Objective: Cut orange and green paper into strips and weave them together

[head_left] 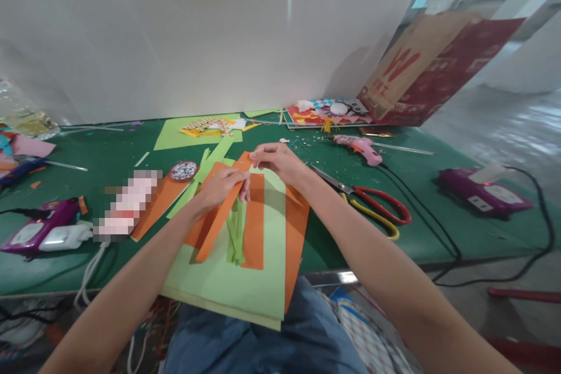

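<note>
White panel [197, 35] up at the back, and before it spreads the green tabletop [109, 152]! Over at the far right corner leans the brown-and-red paper bag [421, 70]. Down at the near edge, light green paper sheets [258, 292] reach over the lap, orange paper [295, 245] peeking out beneath. Right of them lie the scissors [350, 189], red and yellow handles angled outward, and beyond those the pink glue gun [359, 147]. Now the hands, close together above the sheets: left hand [223, 185] has its fingers closed on an orange paper strip [219, 225], slanting over the pile; right hand [280, 162] has bent fingertips at its upper end, whether pinching it I cannot tell. Narrow green strips [236, 234] lie just beside it, and off left sits a small round tin [184, 170].
</note>
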The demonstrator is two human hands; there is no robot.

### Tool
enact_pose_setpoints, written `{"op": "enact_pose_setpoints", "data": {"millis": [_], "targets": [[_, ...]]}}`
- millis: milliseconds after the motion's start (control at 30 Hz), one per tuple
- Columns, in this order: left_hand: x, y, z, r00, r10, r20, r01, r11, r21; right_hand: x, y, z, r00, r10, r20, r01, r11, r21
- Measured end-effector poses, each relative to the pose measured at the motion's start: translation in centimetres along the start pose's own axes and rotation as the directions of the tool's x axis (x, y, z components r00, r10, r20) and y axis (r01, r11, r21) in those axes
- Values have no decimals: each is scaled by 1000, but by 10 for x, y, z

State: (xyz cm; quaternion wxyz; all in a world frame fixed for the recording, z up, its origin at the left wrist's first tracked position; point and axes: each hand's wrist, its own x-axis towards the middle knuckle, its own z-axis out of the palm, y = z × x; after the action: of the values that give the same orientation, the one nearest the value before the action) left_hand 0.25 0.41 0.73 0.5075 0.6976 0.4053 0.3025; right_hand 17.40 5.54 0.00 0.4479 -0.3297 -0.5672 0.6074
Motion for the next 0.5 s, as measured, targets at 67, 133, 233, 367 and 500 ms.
{"op": "enact_pose_setpoints", "data": {"millis": [67, 133, 233, 367, 500], "targets": [[-1, 1, 1, 1000, -2, 4, 2, 1000, 3, 2, -1, -6, 996, -32, -83, 35, 999, 31], [-2, 1, 1, 1000, -2, 1, 2, 1000, 6, 3, -1, -10, 989, -46, -141, 51, 998, 33], [-2, 1, 0, 1000, 9, -19, -9, 1000, 3, 2, 0, -10, 998, -10, -67, 11, 1000, 7], [1, -1, -3, 999, 22, -43, -22, 1000, -5, -2, 2, -1, 984, 82, 159, -66, 993, -101], [1, -2, -3, 1000, 10, -26, -10, 1000, -3, -2, 5, 3, 975, 92, 202, -56, 983, -175]]}}
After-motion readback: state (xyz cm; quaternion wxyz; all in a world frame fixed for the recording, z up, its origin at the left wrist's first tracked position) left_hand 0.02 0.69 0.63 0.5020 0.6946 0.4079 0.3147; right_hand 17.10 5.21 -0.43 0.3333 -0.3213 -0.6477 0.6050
